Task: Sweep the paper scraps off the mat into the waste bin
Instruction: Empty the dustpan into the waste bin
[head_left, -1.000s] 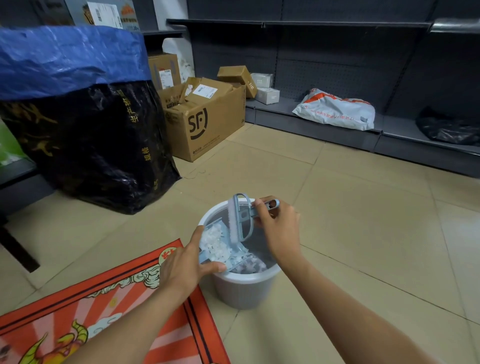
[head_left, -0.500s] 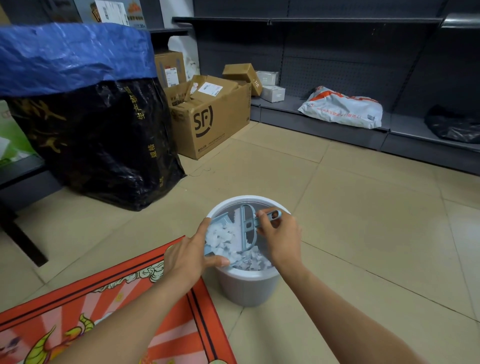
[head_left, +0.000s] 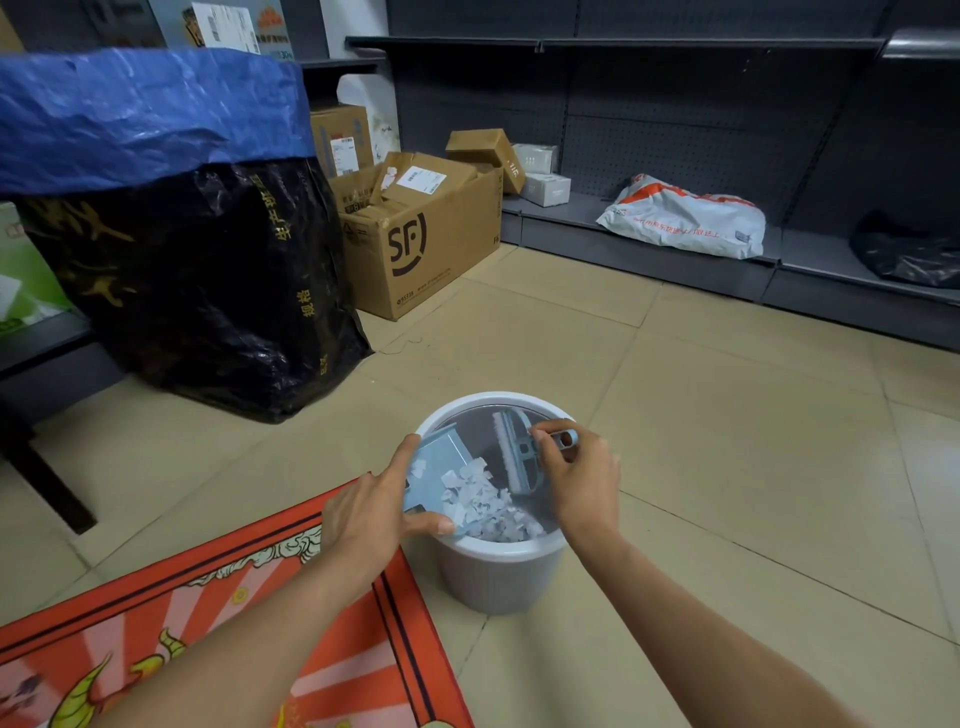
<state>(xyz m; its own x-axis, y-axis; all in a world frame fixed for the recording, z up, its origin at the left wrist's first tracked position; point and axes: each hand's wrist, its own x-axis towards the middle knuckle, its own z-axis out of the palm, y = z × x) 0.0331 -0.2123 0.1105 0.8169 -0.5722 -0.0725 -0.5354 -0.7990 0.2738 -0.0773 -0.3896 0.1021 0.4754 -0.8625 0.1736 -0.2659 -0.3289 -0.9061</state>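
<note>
A small grey waste bin (head_left: 498, 577) stands on the tiled floor just off the corner of the red patterned mat (head_left: 218, 639). My left hand (head_left: 371, 514) grips a light blue dustpan (head_left: 434, 467), tilted over the bin's left rim. White paper scraps (head_left: 480, 499) slide from the pan into the bin. My right hand (head_left: 579, 478) pinches the handle of a small blue brush (head_left: 514, 452), whose head hangs inside the bin beside the pan.
A big black sack with a blue top (head_left: 171, 244) stands at the left. Cardboard boxes (head_left: 415, 234) sit behind it. Low dark shelving (head_left: 675, 260) with a white parcel bag (head_left: 685, 218) runs along the back. Bare tiles lie to the right.
The dustpan has tipped lower over the bin and scraps have slid out of it. The brush has swung from above the pan down inside the bin on the right.
</note>
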